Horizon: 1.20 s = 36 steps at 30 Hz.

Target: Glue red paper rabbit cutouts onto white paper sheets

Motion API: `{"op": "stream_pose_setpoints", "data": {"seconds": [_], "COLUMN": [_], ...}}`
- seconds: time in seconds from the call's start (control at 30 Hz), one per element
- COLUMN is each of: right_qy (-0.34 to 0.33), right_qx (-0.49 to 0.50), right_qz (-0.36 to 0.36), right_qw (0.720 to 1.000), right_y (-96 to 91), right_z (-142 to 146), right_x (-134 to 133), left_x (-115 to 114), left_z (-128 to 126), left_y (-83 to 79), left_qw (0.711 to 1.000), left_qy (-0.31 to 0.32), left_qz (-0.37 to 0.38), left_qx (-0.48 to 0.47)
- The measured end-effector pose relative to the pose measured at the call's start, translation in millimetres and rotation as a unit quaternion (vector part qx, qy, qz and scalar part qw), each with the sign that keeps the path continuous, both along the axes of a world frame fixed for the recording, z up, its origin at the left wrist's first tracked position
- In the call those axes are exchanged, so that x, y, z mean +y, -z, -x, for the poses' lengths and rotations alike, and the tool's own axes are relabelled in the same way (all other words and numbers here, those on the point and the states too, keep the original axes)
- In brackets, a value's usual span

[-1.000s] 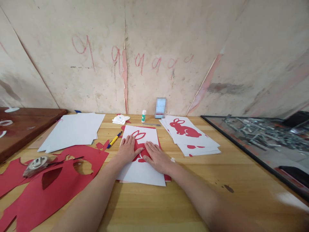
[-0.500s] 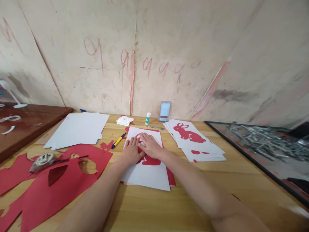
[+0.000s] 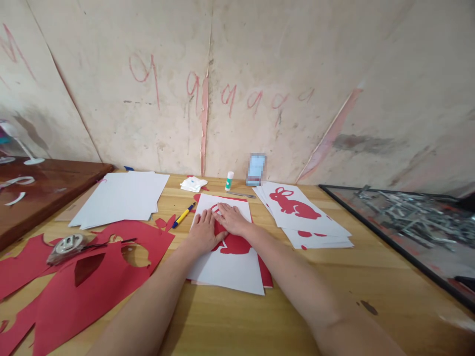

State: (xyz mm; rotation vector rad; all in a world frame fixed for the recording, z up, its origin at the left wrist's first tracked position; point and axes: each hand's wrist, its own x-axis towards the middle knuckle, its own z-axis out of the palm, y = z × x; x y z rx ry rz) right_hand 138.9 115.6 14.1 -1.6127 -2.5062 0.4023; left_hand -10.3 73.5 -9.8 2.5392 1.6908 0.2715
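Both hands press flat on a red paper rabbit (image 3: 235,245) that lies on a white sheet (image 3: 226,274). My left hand (image 3: 205,233) rests on the rabbit's left side and the sheet, fingers stretched out. Over the upper part of the rabbit lies my right hand (image 3: 233,220), also flat, its fingers pointing up and left. The hands hide the rabbit's head and part of its body. Red paper (image 3: 265,273) shows from under the sheet's right and top edges. A yellow and blue pen (image 3: 183,215) lies just left of the sheet.
Red paper scraps (image 3: 85,301) and a tape measure (image 3: 68,245) lie at the left, below white sheets (image 3: 122,198). A glue stick (image 3: 229,181), a crumpled tissue (image 3: 193,184) and a propped phone (image 3: 256,169) stand near the wall. Finished rabbit sheets (image 3: 330,226) and a glass panel with metal pieces (image 3: 401,212) are right.
The view has shifted slightly, so things sit a little further right in the picture. Both hands stay flat on the rabbit, with hardly any movement of their own.
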Motion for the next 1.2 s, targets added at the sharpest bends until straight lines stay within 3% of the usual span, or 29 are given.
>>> {"op": "stream_pose_setpoints", "data": {"seconds": [0.3,0.53,0.73,0.9,1.2], "right_qy": [-0.004,0.024,-0.012,-0.014,-0.028], "right_qx": [0.007,0.131,0.03,-0.029,-0.004], "right_qz": [-0.006,0.04,0.037,0.019,0.022], "right_qw": [1.0,0.99,0.999,0.999,0.999], "right_y": [10.6,-4.6,-2.0,11.1,2.7], "right_z": [-3,-23,-31,-30,-35], "right_x": [9,-3,-35,-46,-51], "left_x": [0,4,17,24,20], "left_z": [0,2,8,11,19], "left_y": [-0.1,4.7,8.3,15.3,-2.9], "left_qw": [1.0,0.999,0.987,0.975,0.891], "left_qy": [0.001,-0.013,-0.014,-0.03,-0.117], "left_qz": [-0.002,-0.009,-0.043,-0.009,0.067], "left_qx": [0.011,-0.042,-0.152,-0.22,-0.434]}}
